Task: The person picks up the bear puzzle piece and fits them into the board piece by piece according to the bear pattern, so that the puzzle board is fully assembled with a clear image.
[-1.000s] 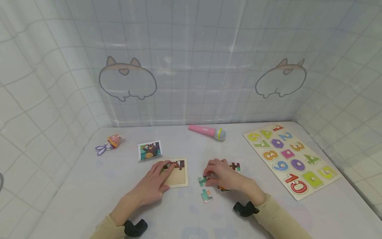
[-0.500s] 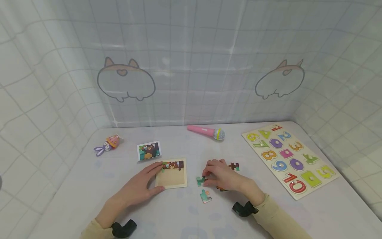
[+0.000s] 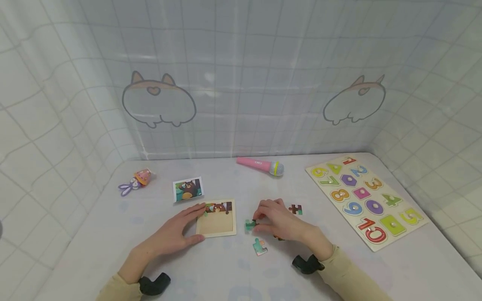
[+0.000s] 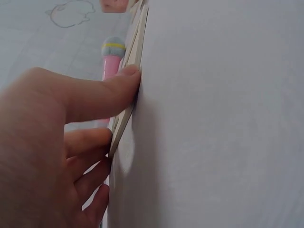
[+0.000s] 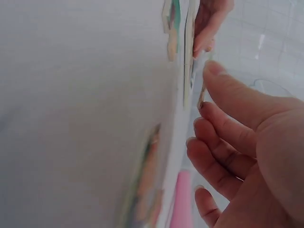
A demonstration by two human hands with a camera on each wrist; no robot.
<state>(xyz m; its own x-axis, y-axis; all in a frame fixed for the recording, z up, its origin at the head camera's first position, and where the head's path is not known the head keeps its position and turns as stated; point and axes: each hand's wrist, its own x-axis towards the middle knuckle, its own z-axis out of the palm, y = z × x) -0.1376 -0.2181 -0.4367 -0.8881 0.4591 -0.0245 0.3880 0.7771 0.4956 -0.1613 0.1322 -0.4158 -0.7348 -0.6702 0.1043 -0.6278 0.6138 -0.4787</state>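
Right hand [image 3: 276, 219] pinches a puzzle piece [image 3: 249, 226], lower centre. Left hand [image 3: 169, 234], grip loose, touches a tray [image 3: 234, 218], lower left.

The wooden tray [image 3: 214, 225] is plain tan, its picture strip [image 3: 219, 207] brown and green; the pinched piece [image 3: 249, 226] is green with a dark edge; the nearest piece [image 3: 259, 247] is mint with an orange patch; the picture card [image 3: 188, 190] shows a brown bear on teal, white-bordered; the microphone [image 3: 260, 165] is pink, yellow-banded, grey-headed; the number board [image 3: 378, 195] is cream with multicoloured numerals [image 3: 367, 225]; the sleeves [image 3: 354, 274] are beige.
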